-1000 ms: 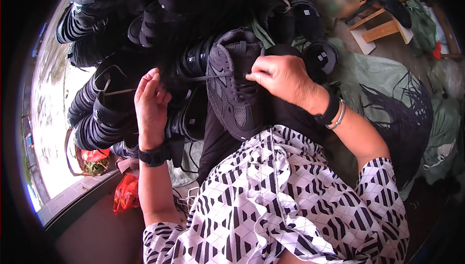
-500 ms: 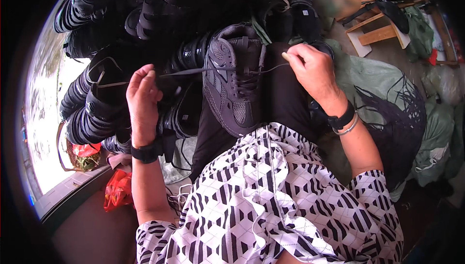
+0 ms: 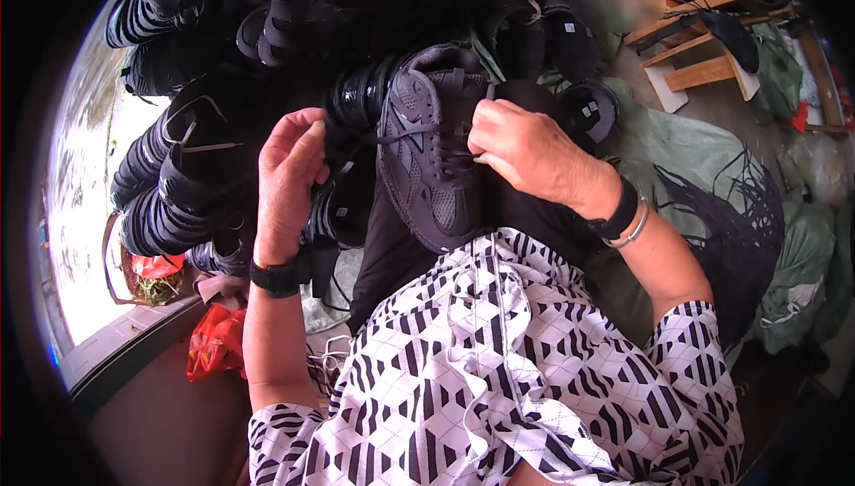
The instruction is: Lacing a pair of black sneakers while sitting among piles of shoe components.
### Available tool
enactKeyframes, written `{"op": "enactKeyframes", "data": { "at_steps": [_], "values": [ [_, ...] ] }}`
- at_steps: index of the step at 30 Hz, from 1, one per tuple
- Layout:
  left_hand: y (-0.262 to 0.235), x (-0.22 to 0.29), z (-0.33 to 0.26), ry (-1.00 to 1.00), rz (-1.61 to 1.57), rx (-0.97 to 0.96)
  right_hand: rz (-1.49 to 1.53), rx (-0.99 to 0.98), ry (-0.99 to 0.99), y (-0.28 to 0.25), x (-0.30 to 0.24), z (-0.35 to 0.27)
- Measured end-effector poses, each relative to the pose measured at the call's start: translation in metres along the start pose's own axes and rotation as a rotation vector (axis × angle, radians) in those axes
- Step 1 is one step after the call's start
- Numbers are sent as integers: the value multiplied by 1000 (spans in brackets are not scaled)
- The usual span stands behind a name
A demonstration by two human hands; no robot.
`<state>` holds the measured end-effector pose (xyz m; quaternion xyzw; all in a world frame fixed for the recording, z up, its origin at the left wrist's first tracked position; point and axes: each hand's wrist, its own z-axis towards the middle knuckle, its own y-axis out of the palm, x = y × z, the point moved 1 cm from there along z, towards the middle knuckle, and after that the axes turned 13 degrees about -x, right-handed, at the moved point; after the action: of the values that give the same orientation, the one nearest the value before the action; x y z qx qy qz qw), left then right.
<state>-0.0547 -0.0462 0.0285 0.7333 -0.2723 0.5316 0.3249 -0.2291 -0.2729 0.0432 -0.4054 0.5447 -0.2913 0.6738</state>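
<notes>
A dark grey sneaker [image 3: 412, 158] rests on my lap, toe toward me, with a dark shoelace [image 3: 398, 137] running through its eyelets. The lace leads out over the sneaker's left side toward my left hand [image 3: 289, 174], whose thumb and fingers are pinched on its end; against the black background the stretch nearest my fingers is hard to see. My right hand [image 3: 534, 152] is at the sneaker's right edge, beside the eyelets and tongue, fingers closed on the other end of the lace, which they mostly hide.
Stacked black shoes [image 3: 147, 170] fill the left and far side. A bundle of dark laces [image 3: 726, 205] lies on green sacking [image 3: 686, 138] to the right. Farther right stands a wooden stool [image 3: 699, 72]. A red plastic bag [image 3: 214, 343] is at lower left.
My right hand has moved left and down, close against the sneaker. My left hand has come right, nearer the sneaker, and the lace no longer stretches wide between them.
</notes>
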Motion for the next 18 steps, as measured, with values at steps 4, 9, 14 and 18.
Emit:
{"op": "enactKeyframes", "data": {
  "at_steps": [4,9,14,18],
  "values": [
    [4,-6,5,-3,-9,82,-130,271,-73,15,0,-7],
    [-31,-11,10,128,-174,365,-262,305,9,23,-1,-10],
    [-44,19,6,318,-387,263,-416,208,-30,30,-10,-20],
    [-50,57,-12,534,-286,98,-376,59,-151,53,-15,-48]
  ]
}}
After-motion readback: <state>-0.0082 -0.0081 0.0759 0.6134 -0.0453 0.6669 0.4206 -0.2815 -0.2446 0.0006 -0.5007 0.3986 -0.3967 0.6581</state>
